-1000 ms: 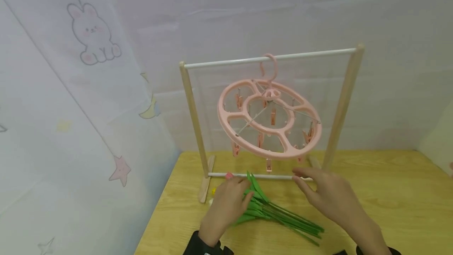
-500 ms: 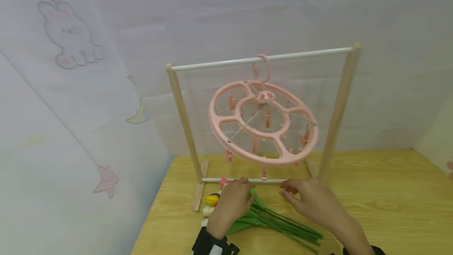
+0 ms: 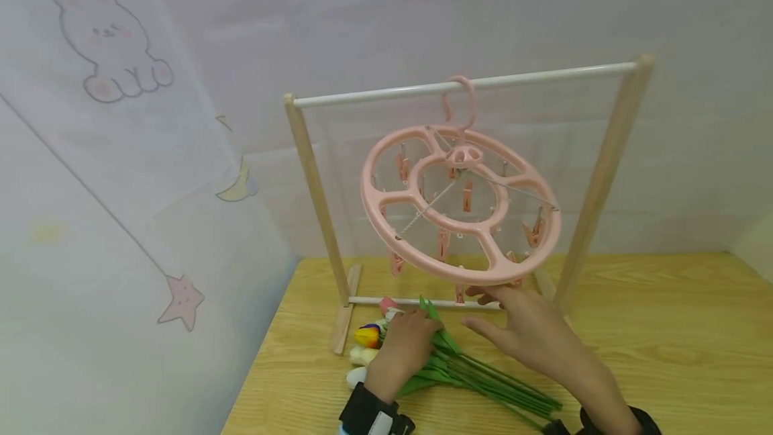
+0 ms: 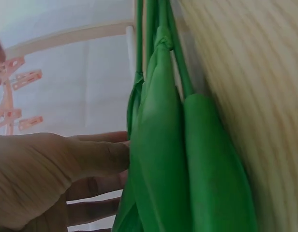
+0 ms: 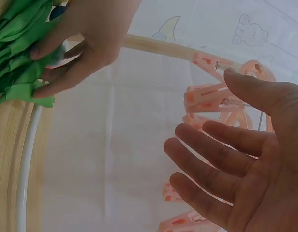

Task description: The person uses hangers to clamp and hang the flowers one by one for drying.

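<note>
A bunch of artificial tulips point(image 3: 483, 378) lies on the table, green stems pointing right and pink, yellow and white blooms at the left. My left hand point(image 3: 404, 348) reaches over their leaves; in the left wrist view its thumb and fingers pinch at the edge of a green leaf point(image 4: 161, 145). Above hangs a round pink clip hanger point(image 3: 374, 210) with several pegs below its ring. Just under its front rim is my right hand point(image 3: 531, 331), holding nothing. The right wrist view has its fingers extended and spread beside the pink pegs point(image 5: 207, 99).
The hanger hooks over the white top bar point(image 3: 386, 92) of a small wooden rack point(image 3: 317, 193). A lower white bar point(image 3: 483, 304) runs behind the flowers. White cloth with a cartoon rabbit point(image 3: 109, 39) covers the walls. The wood-grain table point(image 3: 664, 348) extends to the right.
My right hand has moved in from the right and risen towards the hanger's front rim. The left hand has settled lower onto the leaves. The head view has shifted slightly.
</note>
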`<state>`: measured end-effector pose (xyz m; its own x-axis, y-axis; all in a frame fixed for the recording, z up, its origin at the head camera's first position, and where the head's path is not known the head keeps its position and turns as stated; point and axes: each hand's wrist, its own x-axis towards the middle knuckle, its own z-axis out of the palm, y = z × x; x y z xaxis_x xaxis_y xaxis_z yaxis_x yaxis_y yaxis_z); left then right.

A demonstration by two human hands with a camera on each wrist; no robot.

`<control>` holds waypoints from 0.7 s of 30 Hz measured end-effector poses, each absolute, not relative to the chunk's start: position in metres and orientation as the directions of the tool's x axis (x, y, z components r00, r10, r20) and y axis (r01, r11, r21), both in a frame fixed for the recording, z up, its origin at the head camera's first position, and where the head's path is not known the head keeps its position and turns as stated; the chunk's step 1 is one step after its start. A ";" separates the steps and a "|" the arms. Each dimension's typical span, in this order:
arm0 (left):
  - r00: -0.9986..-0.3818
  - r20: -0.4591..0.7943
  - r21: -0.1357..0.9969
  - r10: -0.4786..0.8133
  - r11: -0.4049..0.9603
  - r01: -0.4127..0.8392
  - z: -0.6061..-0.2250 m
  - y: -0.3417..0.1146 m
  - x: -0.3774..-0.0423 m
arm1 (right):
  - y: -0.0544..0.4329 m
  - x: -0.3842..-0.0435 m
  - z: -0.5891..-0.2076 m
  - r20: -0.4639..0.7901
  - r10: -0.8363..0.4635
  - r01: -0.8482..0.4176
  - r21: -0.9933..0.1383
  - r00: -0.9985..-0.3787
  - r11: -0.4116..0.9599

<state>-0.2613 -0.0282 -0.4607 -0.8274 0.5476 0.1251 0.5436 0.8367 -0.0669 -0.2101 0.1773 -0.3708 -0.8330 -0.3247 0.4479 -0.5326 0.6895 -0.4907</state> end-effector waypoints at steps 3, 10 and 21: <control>-0.828 0.120 -0.095 0.548 0.836 0.540 -0.462 -0.026 -0.262 | 0.174 -0.211 -0.369 0.492 -0.320 -0.559 -0.480 -0.810 0.676; -0.827 0.116 -0.134 0.550 0.833 0.536 -0.461 -0.025 -0.260 | 0.168 -0.212 -0.369 0.567 -0.313 -0.609 -0.462 -0.762 0.644; -0.824 0.126 -0.058 0.552 0.834 0.549 -0.454 -0.028 -0.256 | 0.165 -0.214 -0.375 0.621 -0.300 -0.649 -0.468 -0.725 0.599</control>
<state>-0.2559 -0.0279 -0.4536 -0.8243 0.5518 0.1263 0.5493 0.8337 -0.0576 -0.2142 0.1647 -0.3746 -0.7246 -0.2998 0.6205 -0.6491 0.5995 -0.4683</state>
